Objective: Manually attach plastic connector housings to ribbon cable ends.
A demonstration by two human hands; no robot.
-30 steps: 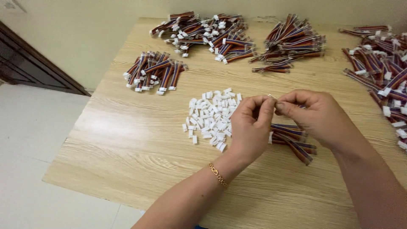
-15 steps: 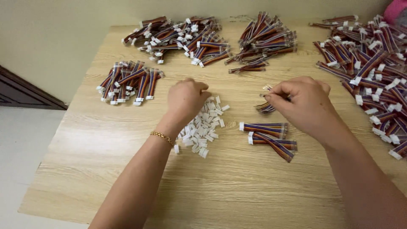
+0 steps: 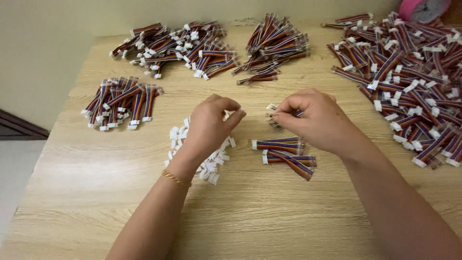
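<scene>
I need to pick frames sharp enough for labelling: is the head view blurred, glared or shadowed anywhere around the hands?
Head view: lighting is soft and even, with no glare on the wooden table. The left hand casts a faint shadow over the pile of white connectors. The right hand and its small wire harness look slightly soft. The far heap of harnesses stretches toward the frame edge.

left hand (image 3: 210, 126) covers much of white connector pile (image 3: 211, 166); big cable heap (image 3: 414, 82) at 2 o'clock cut off by frame edge.
</scene>
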